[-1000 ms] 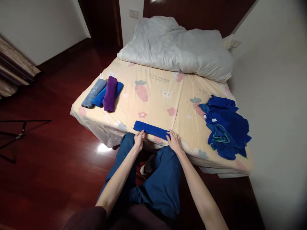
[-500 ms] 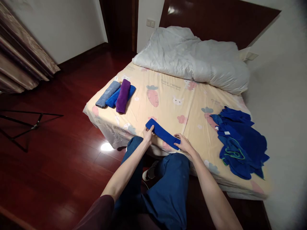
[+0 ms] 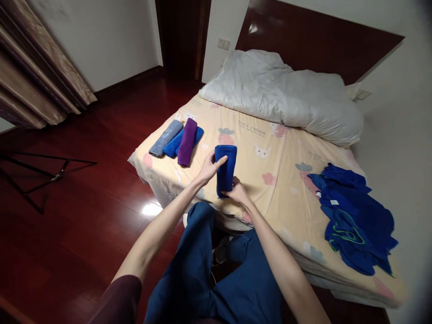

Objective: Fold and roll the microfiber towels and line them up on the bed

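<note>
Blue cloth [image 3: 226, 178], folded, one: held over the bed [image 3: 281, 209], near its edge. My left grip [image 3: 209, 168]: clasping the upper part. My right grip [image 3: 237, 191]: clasping the lower end.

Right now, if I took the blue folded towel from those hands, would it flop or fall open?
Probably a bit of both. The blue folded towel looks soft, but its stacked layers may make it fairly firm. It might open if held by one layer, because folds show at its top end. It's probably easy to lift: the left hand and right hand pinch only parts of it.
</note>
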`<state>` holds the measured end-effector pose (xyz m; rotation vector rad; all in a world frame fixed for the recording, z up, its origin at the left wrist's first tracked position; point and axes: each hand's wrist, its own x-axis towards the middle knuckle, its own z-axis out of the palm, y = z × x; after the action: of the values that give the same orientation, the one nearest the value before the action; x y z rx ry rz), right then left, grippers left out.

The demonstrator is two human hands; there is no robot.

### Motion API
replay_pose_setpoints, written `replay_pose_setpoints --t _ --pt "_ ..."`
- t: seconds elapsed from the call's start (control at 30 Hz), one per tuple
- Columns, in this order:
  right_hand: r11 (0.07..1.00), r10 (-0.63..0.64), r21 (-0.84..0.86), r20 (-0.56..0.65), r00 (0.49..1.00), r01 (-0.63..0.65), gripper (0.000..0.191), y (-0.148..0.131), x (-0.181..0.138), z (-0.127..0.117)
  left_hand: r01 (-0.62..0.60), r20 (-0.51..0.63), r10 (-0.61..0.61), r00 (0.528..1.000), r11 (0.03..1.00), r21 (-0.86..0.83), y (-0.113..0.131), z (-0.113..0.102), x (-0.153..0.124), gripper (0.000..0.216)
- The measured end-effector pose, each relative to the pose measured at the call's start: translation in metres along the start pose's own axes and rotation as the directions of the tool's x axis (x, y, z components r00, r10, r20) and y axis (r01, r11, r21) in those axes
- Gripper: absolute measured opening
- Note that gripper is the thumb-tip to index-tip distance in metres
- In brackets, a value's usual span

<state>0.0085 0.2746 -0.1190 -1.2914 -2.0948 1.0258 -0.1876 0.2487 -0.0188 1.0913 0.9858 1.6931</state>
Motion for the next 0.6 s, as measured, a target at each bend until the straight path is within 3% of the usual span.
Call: replay_pose_setpoints --t 0.13,0.27,0.33,0.43,0.6 --pt "0.983 0.098 0.155 -0.004 0.995 -0.096 0.04 -0.043 0.05 0.046 -0.134 0.022 0.132 0.991 0.977 0.167 0.036 -0.027 0.036 0.051" --pt "0.963 0.137 0.249 -0.124 0.983 -0.102 0.033 -0.075 0.094 0.083 -0.205 -0.009 0.217 0.976 0.933 0.294 0.049 -0.048 0.065 0.051" --pt "0.933 0.138 0.352 -0.155 0.978 -0.076 0.036 -0.081 0.11 0.098 -0.208 -0.02 0.23 0.973 0.914 0.349 0.046 -0.058 0.075 0.05" --pt "0.878 0.173 0.466 -0.103 0.979 -0.106 0.045 -0.08 0.123 0.114 -0.204 -0.026 0.234 0.972 0.89 0.407 0.032 -0.07 0.083 0.05" --pt "0.882 0.16 0.456 -0.056 0.986 -0.117 0.057 -0.064 0.13 0.133 -0.188 -0.037 0.228 0.973 0.874 0.448 0.005 -0.085 0.085 0.054"
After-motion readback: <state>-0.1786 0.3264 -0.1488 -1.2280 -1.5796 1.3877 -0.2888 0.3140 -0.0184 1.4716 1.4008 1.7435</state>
